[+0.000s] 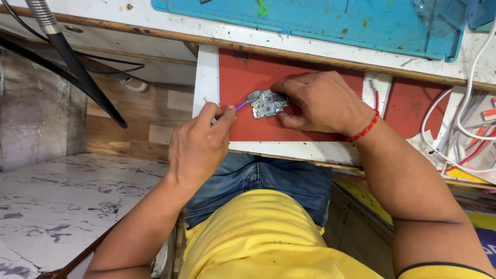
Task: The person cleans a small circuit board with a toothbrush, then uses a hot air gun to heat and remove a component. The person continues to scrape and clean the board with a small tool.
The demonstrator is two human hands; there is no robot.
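Looking down, I see my right hand [323, 103] lying on the red mat [243, 77], thumb and fingers closed narrowly around the right end of a small grey-green circuit board [267, 103], pinning it flat. My left hand [199, 144] is curled at the mat's near left edge, thumb and forefinger pinched tight on a thin purple tool [241, 106], whose tip reaches the board's left end; I cannot tell whether it actually touches. That board sits about midway across the left mat, closer to its near edge than its far one. A red thread bracelet [364, 130] circles my right wrist. Both lie on a white pull-out shelf [206, 72] beneath the desk's front edge, where a blue work mat [320, 23] rests on top. White and red cables [454, 139] bunch at the shelf's right end. A black cable and a flexible metal hose [62, 46] hang on the left, above marbled floor tiles [62, 206].
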